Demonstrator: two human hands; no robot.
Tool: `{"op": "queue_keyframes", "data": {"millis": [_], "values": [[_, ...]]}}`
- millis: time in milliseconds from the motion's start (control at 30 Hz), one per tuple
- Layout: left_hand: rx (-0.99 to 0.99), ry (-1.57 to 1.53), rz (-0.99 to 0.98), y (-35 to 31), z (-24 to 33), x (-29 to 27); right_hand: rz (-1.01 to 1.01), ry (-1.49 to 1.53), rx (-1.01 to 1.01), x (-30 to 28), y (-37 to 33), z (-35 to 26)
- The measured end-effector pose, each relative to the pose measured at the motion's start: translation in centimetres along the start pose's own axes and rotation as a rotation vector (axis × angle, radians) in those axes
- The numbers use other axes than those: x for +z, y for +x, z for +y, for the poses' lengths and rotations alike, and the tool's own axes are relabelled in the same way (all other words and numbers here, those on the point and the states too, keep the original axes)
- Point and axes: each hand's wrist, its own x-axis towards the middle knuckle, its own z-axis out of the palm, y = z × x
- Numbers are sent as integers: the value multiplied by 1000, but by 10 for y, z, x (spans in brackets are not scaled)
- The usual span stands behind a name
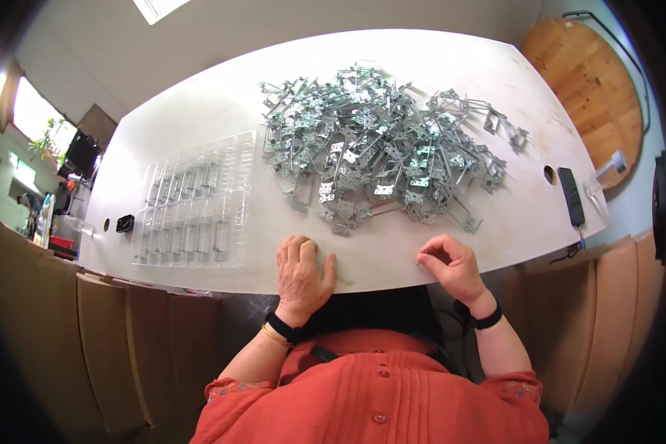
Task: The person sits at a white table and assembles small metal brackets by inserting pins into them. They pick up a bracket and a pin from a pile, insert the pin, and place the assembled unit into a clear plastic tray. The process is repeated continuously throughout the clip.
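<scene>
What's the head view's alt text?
Person's palm-down left hand and curled right hand at the near edge of a white table, before a heap of metal brackets; at left, clear tray compartments hold rows of metal parts.

Workshop: heap of metal parts [383, 145] on a white worktable [381, 255].

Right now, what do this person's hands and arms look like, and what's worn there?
The left hand and right hand are ungloved. A black band circles each wrist; the left also has a thin gold-coloured bangle. The red sleeves have patterned edges.
</scene>
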Motion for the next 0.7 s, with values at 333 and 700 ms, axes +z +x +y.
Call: {"op": "queue_keyframes", "data": {"millis": [333,700], "values": [[-33,11,-5,0,3,0,29,35,14,-54,-13,9],[-17,18,17,0,5,-1,36,-65,-49,-62,-15,22]]}}
